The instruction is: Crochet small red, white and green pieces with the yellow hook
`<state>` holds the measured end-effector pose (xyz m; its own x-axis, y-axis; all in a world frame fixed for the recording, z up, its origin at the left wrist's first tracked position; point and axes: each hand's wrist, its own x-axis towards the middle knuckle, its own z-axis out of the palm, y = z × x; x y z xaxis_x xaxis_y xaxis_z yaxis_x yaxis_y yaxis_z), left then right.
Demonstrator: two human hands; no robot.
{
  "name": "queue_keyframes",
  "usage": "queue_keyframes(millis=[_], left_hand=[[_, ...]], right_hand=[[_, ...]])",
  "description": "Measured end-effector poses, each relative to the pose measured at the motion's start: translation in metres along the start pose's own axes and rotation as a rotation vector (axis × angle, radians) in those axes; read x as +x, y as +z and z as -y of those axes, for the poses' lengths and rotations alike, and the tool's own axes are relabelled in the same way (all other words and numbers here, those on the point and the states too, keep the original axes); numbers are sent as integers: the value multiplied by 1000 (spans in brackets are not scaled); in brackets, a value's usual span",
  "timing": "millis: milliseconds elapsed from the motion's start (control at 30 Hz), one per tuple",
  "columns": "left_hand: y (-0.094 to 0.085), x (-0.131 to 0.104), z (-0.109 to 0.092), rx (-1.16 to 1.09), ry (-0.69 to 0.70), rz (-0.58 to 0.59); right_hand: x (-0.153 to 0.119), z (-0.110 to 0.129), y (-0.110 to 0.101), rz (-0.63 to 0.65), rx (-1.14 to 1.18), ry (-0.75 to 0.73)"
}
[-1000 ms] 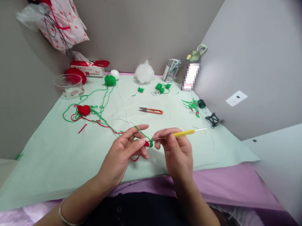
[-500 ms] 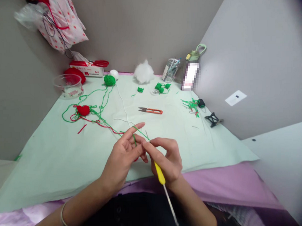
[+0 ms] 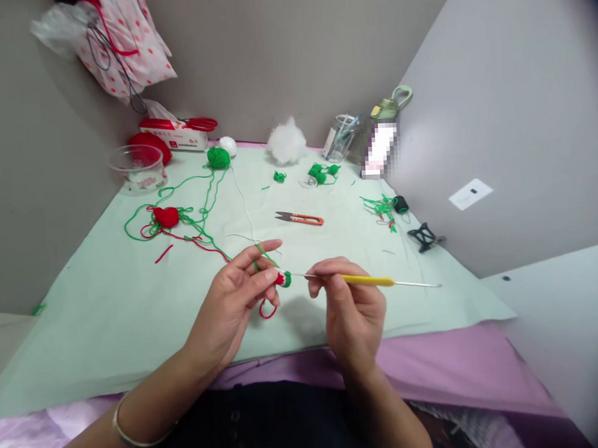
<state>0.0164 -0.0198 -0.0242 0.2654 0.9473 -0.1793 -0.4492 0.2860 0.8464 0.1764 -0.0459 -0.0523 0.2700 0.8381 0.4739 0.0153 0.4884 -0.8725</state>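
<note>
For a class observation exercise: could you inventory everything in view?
Crochet piece: 1, red-white-green, front
Hook: 1, yellow-handled, front
Snips: 1, orange, centre
Yarn bundle: 1, red, left
Yarn balls: 2, green/white, back
Yarn clumps: several, green, back
Stuffing: 1, white, back
Tub: 1, clear, left
Tissue box: 1, red-white, back
Scissors: 1, red, on box
Cup: 1, clear, back
Bottle: 1, green, back
Spool: 1, black, right
Bag: 1, spotted pink, hanging left
Cloth: 1, mint, table
Left hand: 1, bare, holding crochet piece
Right hand: 1, bare, holding hook
</note>
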Motion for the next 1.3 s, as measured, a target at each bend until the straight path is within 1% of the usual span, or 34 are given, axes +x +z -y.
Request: queue_keyframes(millis=[100, 167, 233, 300, 367, 433, 500, 533, 567, 600, 633, 700, 733, 767, 833, 900, 967, 1033, 1133, 1233, 1300], left_hand=[[1, -2, 1, 51, 54, -3], [2, -3, 3, 80, 64, 36], [4, -4, 6, 90, 50, 77], [4, -3, 9, 88, 42, 80], [4, -3, 13, 68, 51, 56], [4, -2, 15, 17, 40, 38], [4, -1, 16, -65, -52, 58], [3, 0, 15, -110, -116, 74], [3, 2, 13, -153, -172, 85], [2, 3, 12, -184, -209, 87], [2, 4, 10, -199, -217, 78], [2, 6, 7, -173, -164, 41], [2, 6, 6, -137, -127, 28], [3, 5, 6, -94, -92, 22], [5, 3, 7, -17, -39, 23], [5, 1, 9, 30, -6, 20], [4, 1, 10, 46, 13, 6], [3, 2, 11, 38, 10, 2], [2, 2, 10, 7, -22, 36], [4, 1, 8, 8, -25, 62], [5, 0, 7, 27, -6, 62]], right_hand=[[1, 1, 0, 5, 59, 21], [2, 2, 2, 38, 75, 36], [3, 1, 3, 60, 33, 30], [2, 0, 4, 63, -44, -5], [-2, -2, 4, 80, -162, -108], [-6, -4, 4, 96, -344, -297], [-8, -6, 3, 101, -482, -461], [-7, -7, 2, 92, -493, -482], [-6, -6, 1, 72, -458, -453], [-4, -6, 1, 44, -385, -380], [-2, -4, 0, 21, -287, -284], [2, -2, 0, 7, -88, -100], [4, -1, 0, 25, -19, -43], [5, 0, 1, 53, 17, -13], [6, 0, 1, 81, 14, 10], [5, -2, 1, 66, 11, 41], [4, -3, 0, 63, 77, 107], [5, -4, -1, 66, 165, 167], [8, -3, 0, 49, 268, 223], [10, -1, 0, 46, 317, 237], [9, 0, -1, 59, 288, 213]])
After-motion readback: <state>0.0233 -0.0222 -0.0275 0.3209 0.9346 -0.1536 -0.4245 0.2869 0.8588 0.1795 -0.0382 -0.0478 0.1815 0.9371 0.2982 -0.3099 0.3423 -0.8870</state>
